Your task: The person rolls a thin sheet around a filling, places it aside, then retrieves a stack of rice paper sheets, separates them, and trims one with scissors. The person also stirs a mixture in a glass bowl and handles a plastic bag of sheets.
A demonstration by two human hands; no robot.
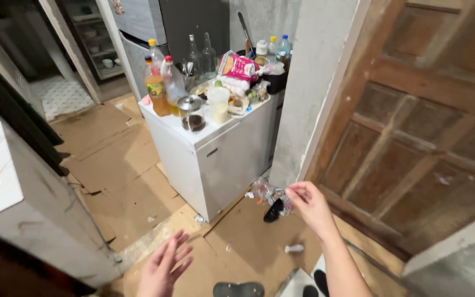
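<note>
Head view looks down: left hand [163,268] hangs open, fingers spread, above the cardboard floor [122,165], holding nothing. A dark sandal [238,289] lies just beside it at the bottom edge. Right hand [311,204] reaches forward, fingers loosely curled and empty, near a crumpled clear plastic wrapper [268,192] and a black shoe [273,210] at the foot of the white cabinet [221,159]. Farther on, its top carries an orange drink bottle [156,88], a lidded glass jar [192,113] and a pink snack bag [238,67].

Flattened cardboard sheets [122,159] cover the floor [61,96], bearing a white chest freezer [215,159] and black sandal [273,210].
</note>
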